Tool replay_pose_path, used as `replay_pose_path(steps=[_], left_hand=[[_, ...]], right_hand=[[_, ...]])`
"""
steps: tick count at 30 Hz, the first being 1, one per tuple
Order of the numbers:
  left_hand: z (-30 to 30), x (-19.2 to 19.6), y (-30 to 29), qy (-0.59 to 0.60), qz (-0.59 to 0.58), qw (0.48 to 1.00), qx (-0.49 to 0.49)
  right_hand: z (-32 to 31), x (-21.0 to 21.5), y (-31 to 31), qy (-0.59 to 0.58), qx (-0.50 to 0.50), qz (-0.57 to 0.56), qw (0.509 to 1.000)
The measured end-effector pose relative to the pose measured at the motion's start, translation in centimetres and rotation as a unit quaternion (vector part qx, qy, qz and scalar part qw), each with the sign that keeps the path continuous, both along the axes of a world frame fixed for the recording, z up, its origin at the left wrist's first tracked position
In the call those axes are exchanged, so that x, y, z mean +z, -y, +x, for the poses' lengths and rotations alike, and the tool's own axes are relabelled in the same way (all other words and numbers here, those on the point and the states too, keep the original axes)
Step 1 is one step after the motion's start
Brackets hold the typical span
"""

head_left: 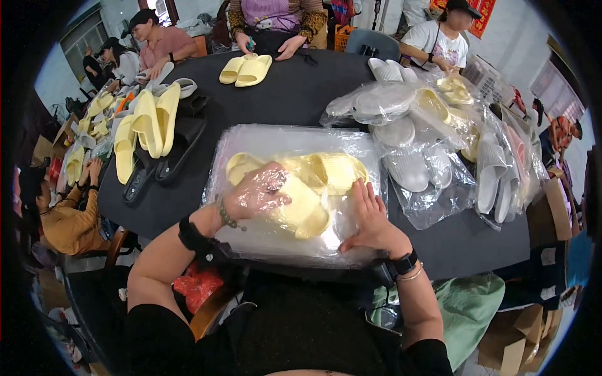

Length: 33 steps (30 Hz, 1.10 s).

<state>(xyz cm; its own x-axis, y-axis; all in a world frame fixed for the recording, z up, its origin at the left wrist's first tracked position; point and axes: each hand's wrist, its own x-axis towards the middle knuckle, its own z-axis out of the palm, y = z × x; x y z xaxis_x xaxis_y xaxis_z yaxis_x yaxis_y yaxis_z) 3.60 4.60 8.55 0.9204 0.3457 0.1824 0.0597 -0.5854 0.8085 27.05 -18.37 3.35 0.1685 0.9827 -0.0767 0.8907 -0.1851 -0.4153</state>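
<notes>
A clear plastic bag (288, 141) lies flat on the dark table (295, 94) in front of me. My left hand (254, 194) is inside the bag, gripping a pale yellow slipper (301, 210). A second yellow slipper (332, 170) lies in the bag just beyond it. My right hand (371, 216) rests on top of the bag at its right side, fingers spread, pressing the plastic down.
A heap of bagged white and yellow slippers (433, 138) fills the table's right side. Loose yellow slippers (150, 122) and dark slippers (172, 156) lie at the left, one yellow pair (246, 69) at the far edge. Several people sit around the table. Cardboard boxes (523, 332) stand at lower right.
</notes>
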Motion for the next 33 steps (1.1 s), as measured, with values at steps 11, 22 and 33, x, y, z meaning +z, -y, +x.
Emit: replay_pose_path(steps=[11, 22, 33], left_hand=[[1.0, 2.4, 3.7, -0.205, 0.18, 0.959, 0.082], [6.3, -1.1, 2.3, -0.243, 0.099, 0.964, -0.054], [2.7, 0.0, -1.0, -0.145, 0.121, 0.982, 0.019]], right_hand=[[-0.1, -0.4, -0.1, -0.003, -0.02, -0.005, 1.0], [0.1, -2.0, -0.3, 0.017, -0.001, 0.011, 1.0], [-1.2, 0.6, -0.1, 0.014, -0.006, -0.001, 1.0]])
